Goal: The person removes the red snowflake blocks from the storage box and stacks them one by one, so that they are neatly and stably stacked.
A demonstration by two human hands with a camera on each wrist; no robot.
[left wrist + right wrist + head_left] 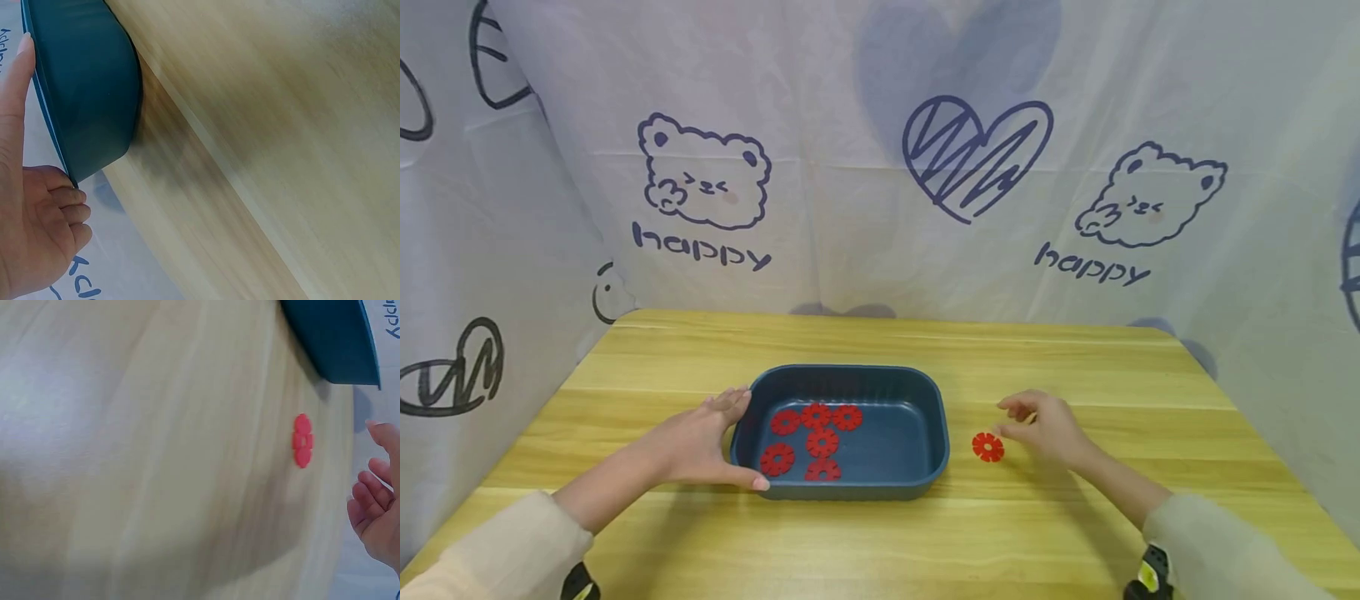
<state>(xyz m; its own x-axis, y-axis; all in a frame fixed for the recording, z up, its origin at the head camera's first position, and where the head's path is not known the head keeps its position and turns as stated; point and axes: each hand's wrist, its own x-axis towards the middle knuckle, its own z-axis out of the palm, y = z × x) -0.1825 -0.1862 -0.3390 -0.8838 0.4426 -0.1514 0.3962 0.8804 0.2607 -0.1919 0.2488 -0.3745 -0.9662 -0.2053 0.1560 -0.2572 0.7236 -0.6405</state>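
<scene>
A deep dark-blue box (880, 493) stands on the table, with several red notched snowflake building discs (822, 442) lying inside toward its left side. My left hand (707, 442) spans the box's left end, thumb at the front rim and fingers at the back corner. In the left wrist view, the thumb lies along the rim (47, 112) and the other fingers bend in by the corner. One more red disc (988, 447) is on the table to the right of the box. Right beside it, my right hand (1043, 427) has loosely bent fingers and thumb apart, holding nothing.
The wooden table (880, 550) reaches back to a white cloth (835, 275) with bear, heart and "happy" drawings. The cloth also hangs along the left and right sides.
</scene>
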